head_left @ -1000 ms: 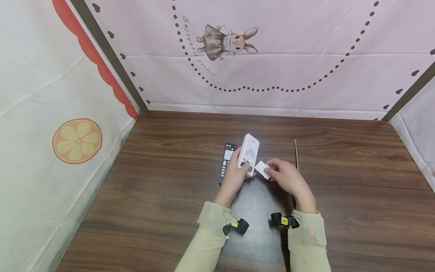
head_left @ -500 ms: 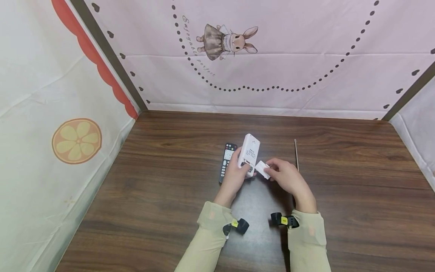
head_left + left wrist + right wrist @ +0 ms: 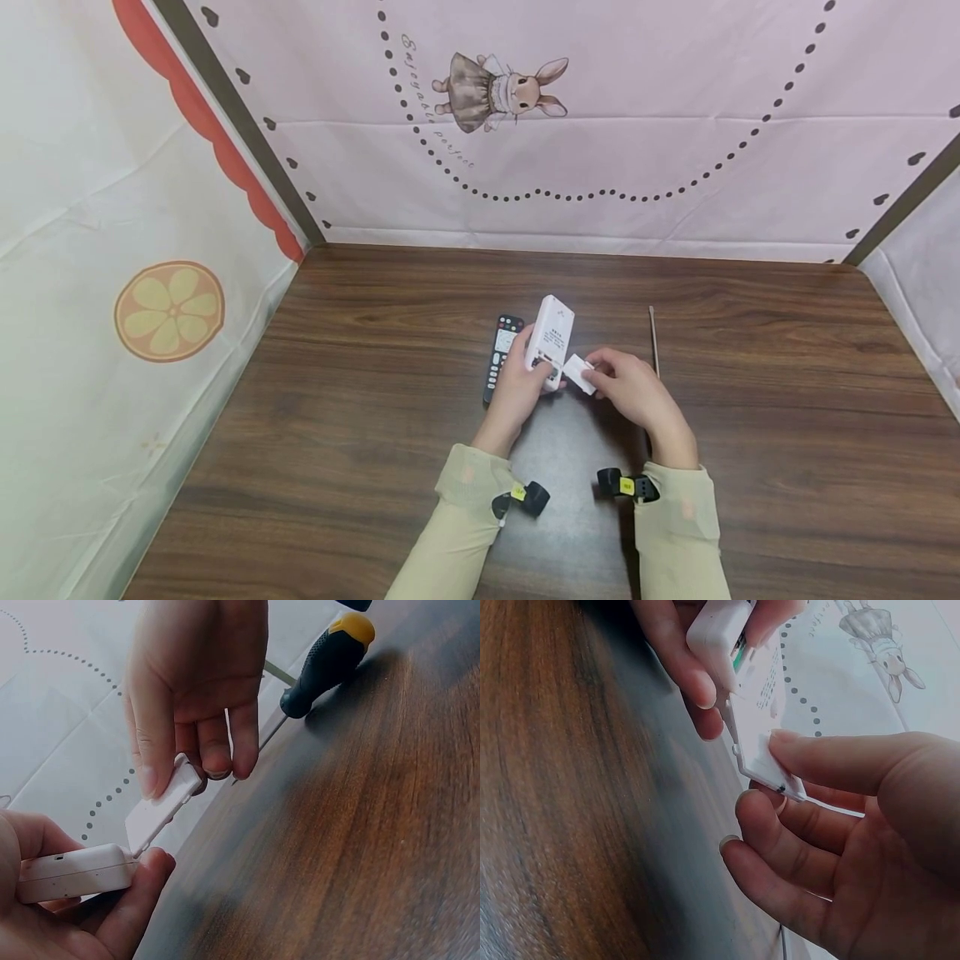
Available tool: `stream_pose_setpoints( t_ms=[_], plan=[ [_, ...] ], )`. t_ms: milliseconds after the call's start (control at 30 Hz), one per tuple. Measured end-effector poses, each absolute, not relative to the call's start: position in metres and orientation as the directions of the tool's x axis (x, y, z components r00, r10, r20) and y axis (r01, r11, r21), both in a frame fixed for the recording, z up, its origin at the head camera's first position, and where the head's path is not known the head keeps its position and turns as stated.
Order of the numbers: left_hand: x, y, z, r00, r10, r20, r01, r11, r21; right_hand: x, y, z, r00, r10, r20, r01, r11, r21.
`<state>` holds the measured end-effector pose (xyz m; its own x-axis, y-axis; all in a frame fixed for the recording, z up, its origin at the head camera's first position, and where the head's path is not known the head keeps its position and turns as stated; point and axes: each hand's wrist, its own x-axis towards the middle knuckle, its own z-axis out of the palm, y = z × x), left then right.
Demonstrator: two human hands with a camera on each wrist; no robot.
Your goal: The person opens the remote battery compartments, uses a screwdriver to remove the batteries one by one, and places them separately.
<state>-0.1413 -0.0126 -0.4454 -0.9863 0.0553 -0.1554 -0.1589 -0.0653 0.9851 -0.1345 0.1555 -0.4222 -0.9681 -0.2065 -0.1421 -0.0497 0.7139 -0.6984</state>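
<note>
My left hand (image 3: 516,390) grips a white handheld device (image 3: 553,329), its printed back facing up and its lower end toward me. An uncovered battery compartment shows at that lower end, with a bit of green (image 3: 739,658) inside in the right wrist view; my left thumb lies over part of it. Between thumb and fingers, my right hand (image 3: 637,396) pinches a small white battery cover (image 3: 579,374). The cover (image 3: 161,806) is tilted, its edge right at the device's end in the left wrist view.
A black remote control (image 3: 498,354) lies on the wooden table (image 3: 360,400), partly behind my left hand. Right of the device lies a screwdriver (image 3: 655,337), its black and yellow handle (image 3: 330,667) seen in the left wrist view. A patterned cloth (image 3: 637,150) hangs behind the table.
</note>
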Motion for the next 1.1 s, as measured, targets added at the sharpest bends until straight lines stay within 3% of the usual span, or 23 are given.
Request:
stream_pose_setpoints(
  t_ms=[367,600,1100],
  plan=[
    [-0.131,-0.011,-0.419,-0.984,0.058,-0.166,-0.168,-0.018,0.986,-0.135,0.156,-0.422,-0.969,-0.209,-0.131,-0.058,0.708,-0.704],
    [-0.142,-0.010,-0.449,-0.984,0.035,-0.172,-0.172,0.001,0.985,-0.135,0.156,-0.423,-0.968,-0.211,-0.137,-0.054,0.706,-0.706],
    [-0.141,-0.009,-0.448,-0.987,0.050,-0.153,-0.154,0.000,0.988,-0.136,0.157,-0.424,-0.969,-0.210,-0.132,-0.054,0.696,-0.716]
  ],
)
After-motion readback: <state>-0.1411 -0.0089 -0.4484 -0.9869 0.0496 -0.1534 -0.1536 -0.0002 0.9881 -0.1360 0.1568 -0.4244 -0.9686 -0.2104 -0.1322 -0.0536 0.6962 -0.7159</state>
